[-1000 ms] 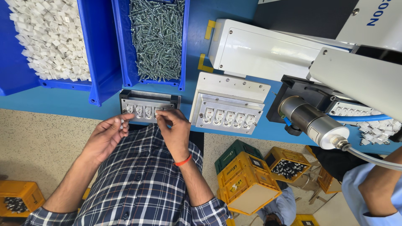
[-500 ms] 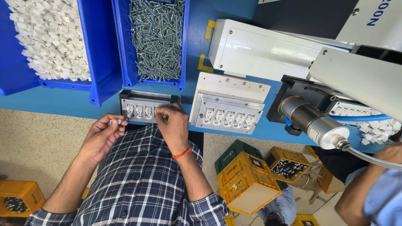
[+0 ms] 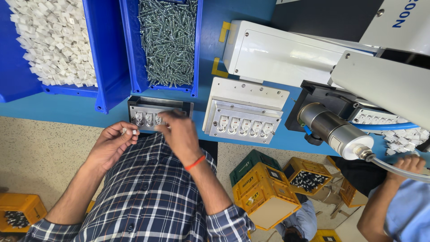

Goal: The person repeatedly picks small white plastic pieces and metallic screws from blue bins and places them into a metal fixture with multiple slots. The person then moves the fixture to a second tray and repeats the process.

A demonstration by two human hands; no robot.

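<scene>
Head view, looking down on a blue bench edge. Left hand (image 3: pixel 111 144) holds small white plastic pieces (image 3: pixel 130 131), thumb and forefinger pinched together on them, other fingers curled under. Pieces sit at the fingertips, just below the near-left corner of the dark metal fixture (image 3: pixel 152 113). Right hand (image 3: pixel 178 132) reaches over the front edge of that fixture; it is blurred, fingers seem bunched together with tips pointing down at the fixture's row of sockets, and whether they grip anything cannot be told. Orange band (image 3: pixel 194 162) on the right wrist. Fixture lies directly beyond the right fingertips, touching or nearly touching them; exact contact unclear. Its visible sockets look filled with light-coloured parts.

Beyond the left fingers, well apart: blue bin of white plastic pieces (image 3: pixel 53 42). Beyond the right fingers, just past the fixture: blue bin of silver screws (image 3: pixel 168 42). To the right of the right hand, near: a second, white fixture (image 3: pixel 244 112) with five sockets in a row. Farther right: white machine housing (image 3: pixel 286 56) and a grey cylindrical motor (image 3: pixel 333 131) with a hose.

Far right, another person's hand (image 3: pixel 410 163) in a blue sleeve, near a pile of white parts. Below the bench: yellow crates (image 3: pixel 264 192) on the floor.
</scene>
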